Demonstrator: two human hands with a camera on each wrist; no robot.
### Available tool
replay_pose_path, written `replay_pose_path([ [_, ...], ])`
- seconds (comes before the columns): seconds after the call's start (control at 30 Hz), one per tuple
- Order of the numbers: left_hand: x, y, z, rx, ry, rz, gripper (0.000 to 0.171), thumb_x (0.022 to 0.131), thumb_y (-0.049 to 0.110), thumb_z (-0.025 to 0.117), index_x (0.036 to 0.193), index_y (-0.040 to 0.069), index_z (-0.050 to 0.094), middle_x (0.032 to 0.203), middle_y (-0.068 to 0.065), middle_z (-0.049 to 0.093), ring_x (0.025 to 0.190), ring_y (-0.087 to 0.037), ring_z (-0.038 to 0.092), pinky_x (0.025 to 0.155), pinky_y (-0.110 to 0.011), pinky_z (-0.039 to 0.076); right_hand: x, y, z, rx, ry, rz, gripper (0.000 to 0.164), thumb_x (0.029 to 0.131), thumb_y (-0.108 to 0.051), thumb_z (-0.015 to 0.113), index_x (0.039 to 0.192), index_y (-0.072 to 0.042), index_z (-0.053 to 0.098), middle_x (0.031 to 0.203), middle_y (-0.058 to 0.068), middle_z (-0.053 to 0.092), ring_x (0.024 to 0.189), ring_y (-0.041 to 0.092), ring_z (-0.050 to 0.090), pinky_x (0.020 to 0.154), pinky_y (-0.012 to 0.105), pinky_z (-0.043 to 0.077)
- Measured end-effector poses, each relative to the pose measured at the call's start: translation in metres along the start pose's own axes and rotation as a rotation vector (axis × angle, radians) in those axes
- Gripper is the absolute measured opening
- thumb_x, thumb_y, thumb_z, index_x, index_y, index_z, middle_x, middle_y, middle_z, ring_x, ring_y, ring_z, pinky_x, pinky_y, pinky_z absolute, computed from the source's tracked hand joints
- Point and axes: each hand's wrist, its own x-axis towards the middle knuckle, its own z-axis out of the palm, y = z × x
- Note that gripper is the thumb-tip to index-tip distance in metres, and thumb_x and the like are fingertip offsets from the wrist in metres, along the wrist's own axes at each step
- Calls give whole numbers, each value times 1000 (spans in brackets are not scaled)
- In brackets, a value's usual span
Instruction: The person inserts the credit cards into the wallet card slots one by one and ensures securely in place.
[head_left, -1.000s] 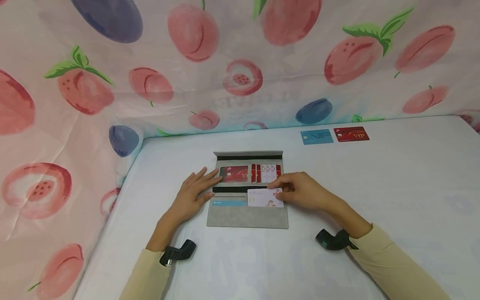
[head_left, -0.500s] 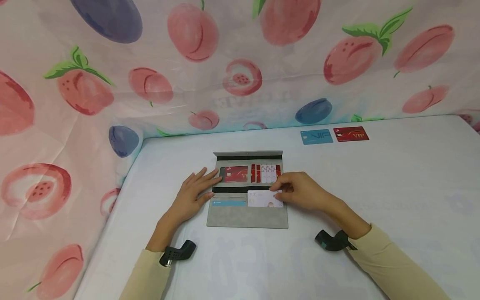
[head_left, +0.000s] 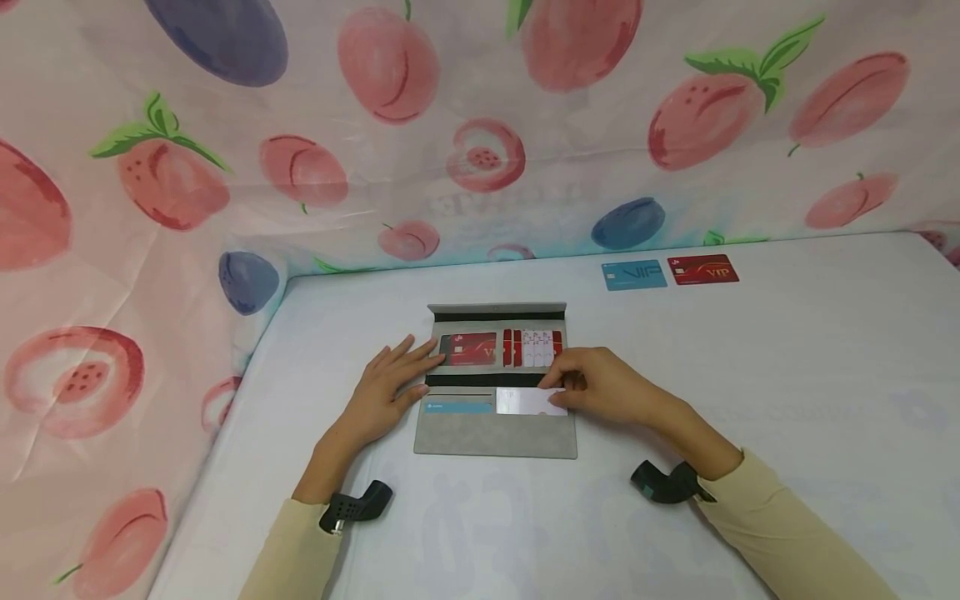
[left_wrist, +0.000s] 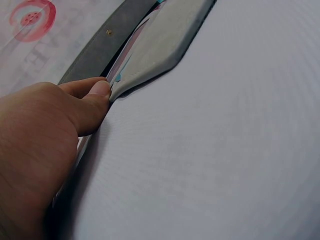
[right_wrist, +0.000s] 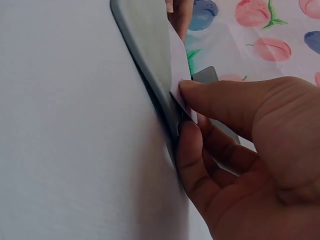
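Observation:
A grey wallet (head_left: 495, 437) lies unfolded on the white table, with cards in its upper and lower pockets. My right hand (head_left: 603, 383) pinches the right end of a pale pink-white card (head_left: 521, 402) between thumb and fingers. The card's lower part is hidden in the lower right pocket. In the right wrist view, the thumb (right_wrist: 210, 95) lies on the card's face near its corner. My left hand (head_left: 382, 396) rests at the wallet's left edge, fingers spread and fairly straight. A blue card (head_left: 457, 408) shows as a strip in the lower left pocket.
A blue VIP card (head_left: 633, 275) and a red VIP card (head_left: 703, 269) lie side by side at the table's back right. Behind the table hangs a fruit-patterned cloth (head_left: 525, 100). A red card (head_left: 472, 348) fills the wallet's upper left window.
The pale card has slid down into the lower right pocket, so less of it shows. My right hand has moved slightly down with it. My left hand has stayed in place.

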Motion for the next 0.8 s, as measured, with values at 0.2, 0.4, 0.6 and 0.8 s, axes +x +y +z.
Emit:
replay_pose_path([
  [0.2, 0, 0, 0, -1, 6, 9, 46, 94, 20, 60, 139, 12, 52, 149, -7, 39, 141, -36, 22, 112, -57, 10, 0, 2, -1, -21, -33, -30, 19, 86, -10, 72, 103, -17, 72, 94, -5, 62, 77, 15, 51, 64, 24, 45],
  [0.4, 0, 0, 0, -1, 6, 7, 46, 94, 20, 60, 139, 13, 52, 149, -6, 39, 141, -35, 21, 112, -57, 10, 0, 3, -1, -30, -67, -52, 20, 85, -11, 73, 104, -18, 73, 92, -5, 61, 78, 15, 52, 65, 25, 47],
  [0.6, 0, 0, 0, -2, 4, 4, 46, 95, 21, 59, 139, 13, 52, 150, -6, 39, 142, -34, 21, 112, -57, 10, -1, 1, -3, -25, -92, -38, 21, 84, -11, 75, 102, -21, 75, 91, -5, 61, 81, 15, 54, 68, 25, 49],
  [0.8, 0, -1, 1, 2, 7, 7, 46, 95, 21, 59, 139, 13, 52, 149, -6, 39, 141, -35, 21, 112, -56, 10, -1, 2, -4, -5, -108, -60, 21, 84, -10, 74, 103, -18, 76, 94, -5, 62, 82, 16, 53, 70, 26, 50],
])
